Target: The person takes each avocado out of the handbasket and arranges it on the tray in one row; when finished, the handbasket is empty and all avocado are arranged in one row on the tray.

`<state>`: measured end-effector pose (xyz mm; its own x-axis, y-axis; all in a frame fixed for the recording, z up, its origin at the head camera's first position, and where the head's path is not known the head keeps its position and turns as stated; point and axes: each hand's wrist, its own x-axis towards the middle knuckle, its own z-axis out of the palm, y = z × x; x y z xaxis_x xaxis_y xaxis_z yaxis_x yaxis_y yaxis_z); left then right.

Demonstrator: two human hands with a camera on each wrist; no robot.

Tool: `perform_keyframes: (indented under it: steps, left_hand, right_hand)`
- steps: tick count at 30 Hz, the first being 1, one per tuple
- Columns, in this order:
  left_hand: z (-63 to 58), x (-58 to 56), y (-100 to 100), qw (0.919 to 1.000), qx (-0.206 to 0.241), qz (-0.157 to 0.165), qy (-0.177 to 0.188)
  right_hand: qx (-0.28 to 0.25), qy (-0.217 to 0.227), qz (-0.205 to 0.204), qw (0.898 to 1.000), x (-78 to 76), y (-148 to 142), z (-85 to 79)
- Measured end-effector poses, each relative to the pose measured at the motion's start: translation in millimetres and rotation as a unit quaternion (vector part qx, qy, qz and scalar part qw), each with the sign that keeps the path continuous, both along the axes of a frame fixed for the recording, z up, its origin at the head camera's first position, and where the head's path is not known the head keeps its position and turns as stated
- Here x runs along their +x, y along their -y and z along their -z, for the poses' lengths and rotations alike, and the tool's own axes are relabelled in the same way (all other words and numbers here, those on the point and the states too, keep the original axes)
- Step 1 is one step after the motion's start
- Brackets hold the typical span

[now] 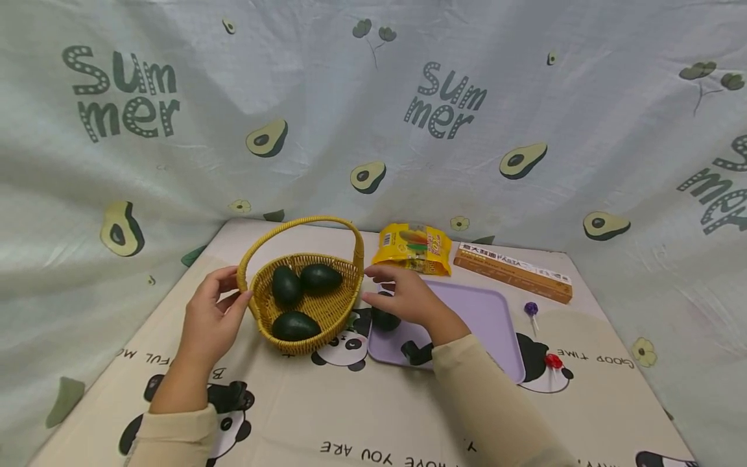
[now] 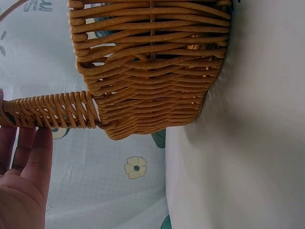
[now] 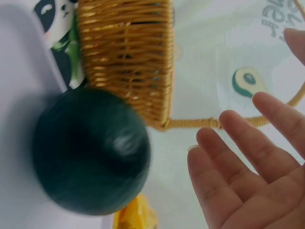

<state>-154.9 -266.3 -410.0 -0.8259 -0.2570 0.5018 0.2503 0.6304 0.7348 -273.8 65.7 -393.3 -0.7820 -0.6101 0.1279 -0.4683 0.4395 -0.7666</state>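
A yellow wicker basket (image 1: 306, 346) with an arched handle (image 1: 309, 220) stands on the table. Three dark green avocados (image 1: 294, 325) lie inside it. My left hand (image 1: 210, 314) pinches the handle's left base, thumb in front and fingers behind; in the left wrist view the fingers lie along the wrapped handle. On the other side, my right hand (image 1: 405, 295) is held beside the handle's right base, its fingers extended. Below that palm another avocado (image 3: 90, 150) sits on the lilac tray (image 1: 484, 305), apart from the fingers and partly hidden by the hand in the head view.
Behind the tray are a yellow snack bag (image 1: 414, 248) and a long pasta box (image 1: 512, 271). A purple lollipop (image 1: 531, 309) and a red lollipop (image 1: 553, 361) lie right of the tray. A printed curtain (image 1: 327, 130) hangs along the table's back edge.
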Motion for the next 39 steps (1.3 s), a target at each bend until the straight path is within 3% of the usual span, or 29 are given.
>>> perform_keyframes:
  steps: [11, 21, 29, 39]
  left_hand:
    - [0.1, -0.5, 1, 1.0, 0.001, 0.008, -0.001]
    - [1.5, 0.0, 2, 0.9998, 0.001, 0.018, -0.013]
    - [0.7, 0.2, 3, 0.9997, 0.003, 0.017, -0.017]
    - [2.1, -0.4, 3, 0.9997, 0.006, 0.022, -0.014]
  right_hand:
    - [0.006, -0.02, -0.019, 1.0, 0.1, 21, -14.6]
    - [0.012, 0.004, -0.056, 0.998, -1.8, 39, -19.2]
    - [0.042, 0.026, -0.071, 0.996, -9.4, 56, -21.4]
    - [0.105, 0.011, -0.112, 0.988, -13.9, 75, -21.4]
